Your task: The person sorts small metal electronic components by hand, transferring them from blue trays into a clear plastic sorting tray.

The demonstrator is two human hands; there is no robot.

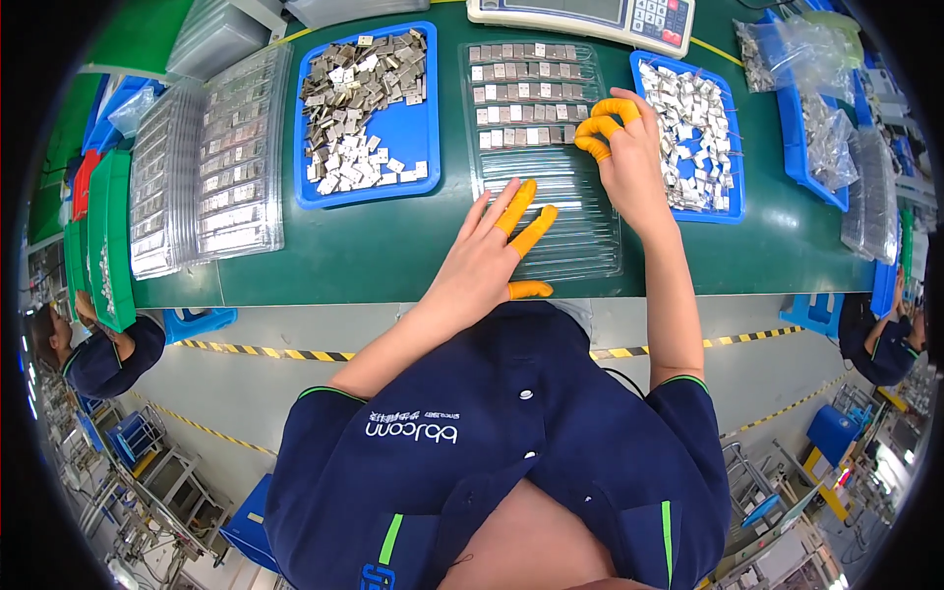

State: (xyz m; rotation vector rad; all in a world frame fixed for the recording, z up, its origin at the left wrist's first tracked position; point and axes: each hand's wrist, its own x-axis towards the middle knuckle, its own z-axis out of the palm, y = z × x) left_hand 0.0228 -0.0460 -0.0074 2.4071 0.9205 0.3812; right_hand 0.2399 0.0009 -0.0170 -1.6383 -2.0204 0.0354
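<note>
A clear ribbed plastic tray [551, 211] lies in front of me, its upper rows filled with small silver metal parts [526, 90] and its lower rows bare. My left hand [482, 251] rests over the tray's lower left side, fingers spread, holding nothing. Yellow finger cots cover some fingers of both hands. At the right end of the lowest filled row, my right hand [627, 147] has its fingers curled together; whatever is between the fingertips is hidden. Right of it, a blue tray [736, 157] holds loose white-and-silver pieces with thin leads.
Another blue tray [398, 123] of loose metal parts stands left of the clear tray. Stacked filled clear trays [241, 157] and a green bin [118, 236] are farther left. A weighing scale [590, 15] sits at the back. Bagged parts [826, 128] fill a bin at right. Co-workers sit at both sides.
</note>
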